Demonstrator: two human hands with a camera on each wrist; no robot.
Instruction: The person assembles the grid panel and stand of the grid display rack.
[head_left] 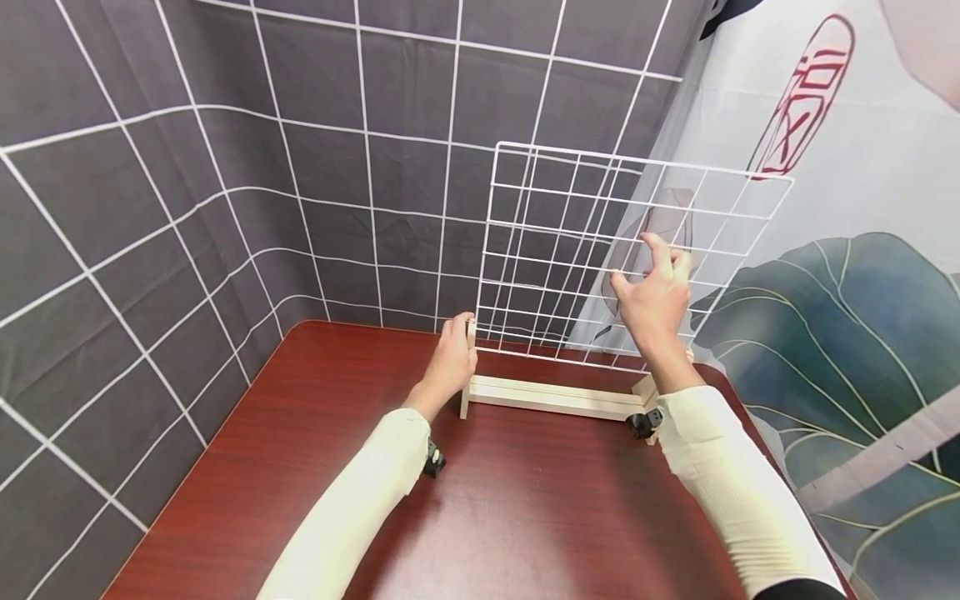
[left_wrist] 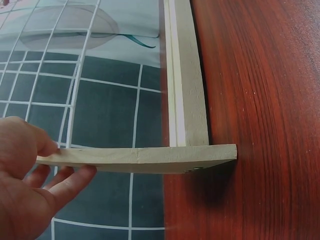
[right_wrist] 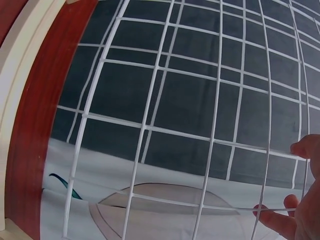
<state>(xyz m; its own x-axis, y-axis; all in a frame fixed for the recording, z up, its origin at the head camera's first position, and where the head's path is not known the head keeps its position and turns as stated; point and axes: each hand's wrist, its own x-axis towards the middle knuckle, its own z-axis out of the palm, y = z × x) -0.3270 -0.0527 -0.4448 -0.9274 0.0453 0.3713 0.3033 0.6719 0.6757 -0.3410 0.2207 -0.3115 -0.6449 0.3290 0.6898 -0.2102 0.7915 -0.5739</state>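
Observation:
My right hand grips a white wire grid panel by its inner wires, thumb and fingers curled about them in the right wrist view. The panel stands roughly upright, its bottom wire behind and above a pale wooden crossbar. With thumb on one face and fingers on the other, my left hand pinches the end of a wooden side board. That board is joined to one end of the crossbar, which has a groove along it in the left wrist view. My right forearm partly hides the other side board.
The wooden frame stands on a reddish-brown table, near its back edge. Dark cloth with a white grid pattern hangs behind and at the left. A white printed curtain hangs at the right.

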